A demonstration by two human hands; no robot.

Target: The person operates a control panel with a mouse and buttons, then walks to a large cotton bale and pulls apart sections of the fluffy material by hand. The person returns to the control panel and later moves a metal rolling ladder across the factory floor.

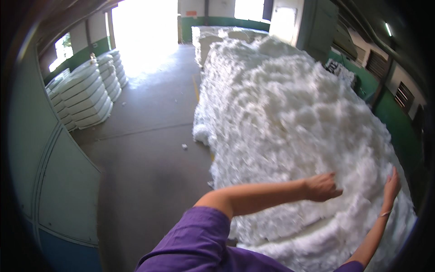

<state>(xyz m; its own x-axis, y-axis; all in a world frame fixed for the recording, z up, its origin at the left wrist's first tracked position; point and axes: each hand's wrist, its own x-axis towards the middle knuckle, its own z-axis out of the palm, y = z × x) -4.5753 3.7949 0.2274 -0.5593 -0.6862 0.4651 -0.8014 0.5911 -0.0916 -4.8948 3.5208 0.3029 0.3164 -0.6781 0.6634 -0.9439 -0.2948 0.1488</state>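
Observation:
A large heap of fluffy white fibre [272, 118] fills the middle and right, reaching from my body to the far wall. My left hand [322, 187] stretches rightward over the near part of the heap. Its fingers are curled, and whatever they may hold is hidden. At the heap's right edge is my right hand [393, 185], with the fingers pointing up and fairly straight, against the fibre. A thin light band [385, 213] circles the right wrist. Both arms come out of purple sleeves [190, 240].
Strapped white bales [86, 93] stand at the left wall, and more bales [231, 34] stand behind the heap. A grey floor [145, 158] runs to a bright doorway [145, 22]. Close on my left is a pale panel [68, 181]. A small white tuft [184, 146] lies on the floor.

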